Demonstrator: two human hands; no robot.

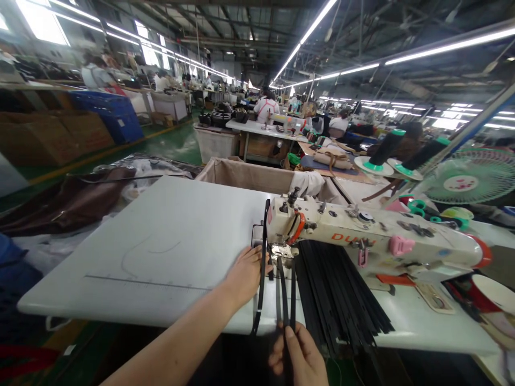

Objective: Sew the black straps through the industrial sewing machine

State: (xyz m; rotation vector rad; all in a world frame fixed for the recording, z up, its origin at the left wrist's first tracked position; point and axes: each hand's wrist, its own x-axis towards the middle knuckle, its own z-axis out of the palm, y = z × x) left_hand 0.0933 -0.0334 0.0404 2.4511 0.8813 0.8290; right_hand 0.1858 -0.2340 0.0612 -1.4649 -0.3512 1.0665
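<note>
A white sewing machine (322, 220) stands on a pale table (161, 230). My left hand (245, 271) lies beside the needle area, its fingers at a black strip (262, 268) that runs front to back; what its fingertips hold, if anything, is hidden. Near the table's front edge, my right hand (300, 351) pinches a narrow black strap (285, 292) that leads up to the presser foot. Another strap (293, 292) runs alongside it. Many black strips (341, 295) lie in a fanned pile under the machine arm.
Behind the table is a cloth-lined bin (249, 177). Black thread cones (387, 149) and a green fan (462, 179) stand at the right. Brown material (76, 198) lies at the left. A person (265, 109) sits at a farther table.
</note>
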